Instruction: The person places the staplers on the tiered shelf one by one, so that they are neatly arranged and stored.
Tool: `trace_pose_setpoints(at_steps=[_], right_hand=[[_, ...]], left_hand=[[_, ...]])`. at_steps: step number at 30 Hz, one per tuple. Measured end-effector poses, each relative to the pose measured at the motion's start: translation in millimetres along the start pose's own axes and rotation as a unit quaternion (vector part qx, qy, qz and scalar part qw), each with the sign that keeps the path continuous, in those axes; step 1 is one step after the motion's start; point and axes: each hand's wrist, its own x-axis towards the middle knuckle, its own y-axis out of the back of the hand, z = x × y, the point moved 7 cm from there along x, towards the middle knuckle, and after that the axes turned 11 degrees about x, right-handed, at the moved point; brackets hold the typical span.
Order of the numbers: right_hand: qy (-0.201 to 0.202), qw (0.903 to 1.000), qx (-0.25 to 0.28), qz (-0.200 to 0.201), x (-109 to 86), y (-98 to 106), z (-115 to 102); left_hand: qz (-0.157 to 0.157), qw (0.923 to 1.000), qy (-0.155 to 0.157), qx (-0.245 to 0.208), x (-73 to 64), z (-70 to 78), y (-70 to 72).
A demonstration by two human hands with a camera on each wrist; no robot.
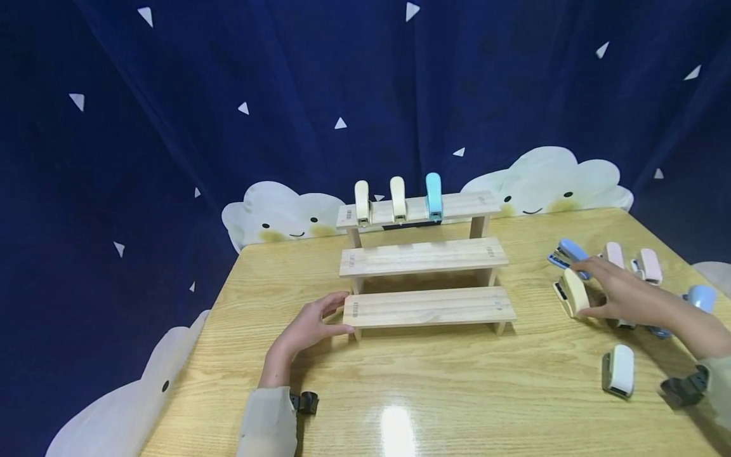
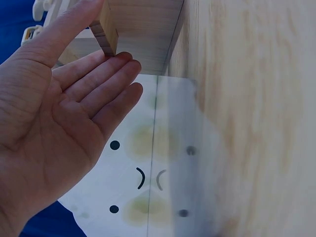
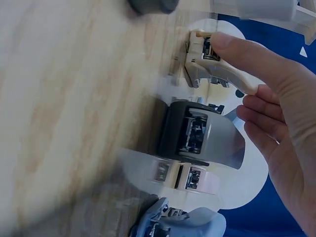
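Observation:
My left hand (image 1: 308,324) holds the left end of the lowest step of a three-step wooden rack (image 1: 428,311), thumb at the front edge and fingers at the back. In the left wrist view the fingers (image 2: 111,81) lie against the step's end support (image 2: 106,32). At the right, my right hand (image 1: 628,295) pinches a cream stapler (image 1: 575,293) between thumb and fingers. The stapler (image 3: 197,64) is tilted in the right wrist view. On the top step stand two cream staplers (image 1: 362,202) and a turquoise stapler (image 1: 434,195).
Around my right hand on the table are a blue stapler (image 1: 573,249), two pink staplers (image 1: 649,264) and a light blue stapler (image 1: 701,297). A white stapler (image 1: 621,369) lies nearer the front. Behind the table hangs a dark blue curtain (image 1: 342,76) with cloud shapes.

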Motion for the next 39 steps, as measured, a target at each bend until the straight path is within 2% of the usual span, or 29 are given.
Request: trace_pose_setpoints(at_steps=[8,14,21,25,30,35,39], right_hand=[[-0.016,0.9998,-0.008,0.006,1.8,3,1],[-0.053,0.9984,0.017,0.010,2.6,4,9],[-0.062,0.9959,0.037,0.053,11.3,20,9],[-0.097,0.9902,0.074,0.068,17.7,30,12],[-0.122,0.9820,0.120,0.079,30.8,44,12],[-0.118,0.9815,0.120,0.092,53.2,60,4],[-0.114,0.9817,0.124,0.089,75.4,72,-5]], left_hand=[[0.000,1.0000,0.000,0.001,-0.2,1.4,0.0],[-0.003,1.0000,-0.006,0.004,-0.3,2.9,-0.3],[0.003,1.0000,-0.003,0.003,-0.7,2.0,-0.1],[0.003,1.0000,-0.002,0.001,-0.9,2.3,-0.2],[0.005,1.0000,-0.005,0.002,-1.5,3.5,0.6],[0.002,1.0000,0.002,0.000,-2.1,2.7,1.3],[0.001,1.0000,0.001,0.001,-2.0,1.7,0.7]])
